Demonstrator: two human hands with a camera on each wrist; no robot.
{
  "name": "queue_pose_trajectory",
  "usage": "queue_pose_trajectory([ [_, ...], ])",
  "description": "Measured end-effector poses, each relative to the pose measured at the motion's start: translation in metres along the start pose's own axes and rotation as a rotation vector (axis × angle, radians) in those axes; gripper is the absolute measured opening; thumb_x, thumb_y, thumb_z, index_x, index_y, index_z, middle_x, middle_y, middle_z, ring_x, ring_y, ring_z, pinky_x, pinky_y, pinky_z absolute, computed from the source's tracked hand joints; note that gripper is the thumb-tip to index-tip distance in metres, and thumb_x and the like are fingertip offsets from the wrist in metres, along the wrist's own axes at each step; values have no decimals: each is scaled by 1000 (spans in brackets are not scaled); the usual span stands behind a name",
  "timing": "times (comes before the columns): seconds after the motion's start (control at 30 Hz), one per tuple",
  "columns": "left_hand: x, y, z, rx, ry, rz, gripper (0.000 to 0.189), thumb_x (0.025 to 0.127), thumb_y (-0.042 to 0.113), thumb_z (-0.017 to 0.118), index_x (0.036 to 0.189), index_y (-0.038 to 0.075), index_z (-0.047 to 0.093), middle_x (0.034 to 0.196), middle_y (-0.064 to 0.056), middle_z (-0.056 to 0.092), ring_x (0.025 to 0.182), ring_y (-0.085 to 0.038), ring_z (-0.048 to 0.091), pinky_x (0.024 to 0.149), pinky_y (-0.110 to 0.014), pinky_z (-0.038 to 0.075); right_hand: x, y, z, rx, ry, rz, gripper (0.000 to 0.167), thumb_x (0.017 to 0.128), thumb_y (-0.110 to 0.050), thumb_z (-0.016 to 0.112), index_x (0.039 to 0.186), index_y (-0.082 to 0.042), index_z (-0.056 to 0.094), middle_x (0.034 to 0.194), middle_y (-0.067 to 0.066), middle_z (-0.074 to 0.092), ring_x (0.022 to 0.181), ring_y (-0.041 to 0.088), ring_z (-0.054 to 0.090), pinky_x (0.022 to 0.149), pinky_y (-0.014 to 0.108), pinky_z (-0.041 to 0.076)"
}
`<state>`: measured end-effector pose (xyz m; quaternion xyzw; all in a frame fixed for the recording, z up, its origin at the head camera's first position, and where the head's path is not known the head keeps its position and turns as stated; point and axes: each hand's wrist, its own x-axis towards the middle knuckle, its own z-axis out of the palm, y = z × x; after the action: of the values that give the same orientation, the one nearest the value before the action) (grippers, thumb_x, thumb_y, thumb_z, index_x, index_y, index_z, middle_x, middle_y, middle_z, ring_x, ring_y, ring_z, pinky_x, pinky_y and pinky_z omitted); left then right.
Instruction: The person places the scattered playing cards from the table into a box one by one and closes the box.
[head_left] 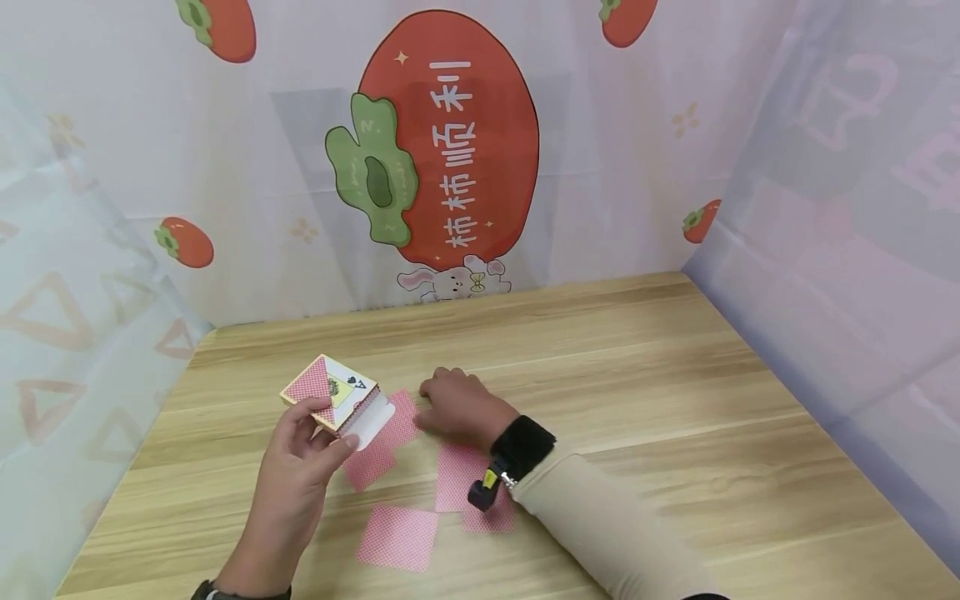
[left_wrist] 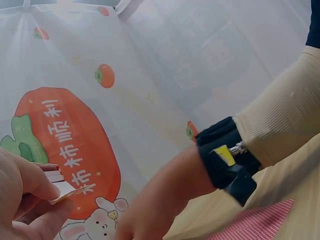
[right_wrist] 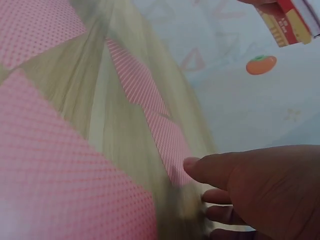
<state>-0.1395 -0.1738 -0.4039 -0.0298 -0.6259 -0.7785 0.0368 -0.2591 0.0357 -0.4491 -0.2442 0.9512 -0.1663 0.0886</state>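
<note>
My left hand holds a playing card box above the table, its white flap folded out. The box shows an ace of spades design and a red checked corner; cards inside show as pale edges in the left wrist view. My right hand is low over the table, beside a red-backed playing card. In the right wrist view its thumb is at that card's edge, apart from the loosely bent fingers, with nothing seen between them. Another card lies partly under the first.
More face-down cards lie nearer me: one card alone, and two others, a card and a card, beneath my right wrist. The wooden table is bounded by a printed cloth behind and at both sides.
</note>
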Motion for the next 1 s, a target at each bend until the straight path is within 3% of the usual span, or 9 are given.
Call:
queue_pose_trajectory([
  [0.2, 1, -2, 0, -13, -18, 18, 56, 88, -20, 60, 134, 8, 45, 130, -10, 47, 111, -17, 57, 88, -22, 55, 19, -27, 11, -39, -6, 75, 43, 90, -50, 69, 121, -21, 69, 112, -2, 58, 106, 20, 52, 93, 41, 44],
  [0.37, 1, -5, 1, -31, -11, 23, 56, 87, -23, 58, 132, 8, 48, 127, -7, 51, 109, -15, 58, 85, -21, 55, 20, -47, 19, -64, 0, 22, 43, 86, -54, 72, 119, -26, 69, 109, -2, 56, 100, 18, 47, 87, 37, 42],
  [0.5, 0, -8, 2, -27, -9, 16, 56, 86, -23, 58, 131, 8, 47, 128, -7, 53, 109, -16, 58, 85, -21, 56, 14, -51, 21, -40, -18, -18, 55, 84, -52, 77, 131, -26, 63, 122, -3, 56, 108, 15, 48, 91, 33, 39],
  [0.73, 1, -8, 1, 16, -43, 1, 56, 89, -18, 60, 136, 7, 43, 136, -11, 44, 115, -17, 56, 88, -21, 54, 0, -20, 8, -170, -113, -138, 52, 93, -47, 70, 142, -37, 56, 142, -3, 51, 125, 20, 44, 98, 40, 38],
  [1.0, 1, -8, 2, 31, -48, -38, 59, 88, -16, 64, 137, 8, 42, 140, -11, 42, 118, -17, 56, 91, -25, 55, -25, 42, -14, -56, -105, -106, 41, 100, -26, 64, 140, -24, 60, 145, 1, 52, 135, 22, 45, 113, 50, 36],
])
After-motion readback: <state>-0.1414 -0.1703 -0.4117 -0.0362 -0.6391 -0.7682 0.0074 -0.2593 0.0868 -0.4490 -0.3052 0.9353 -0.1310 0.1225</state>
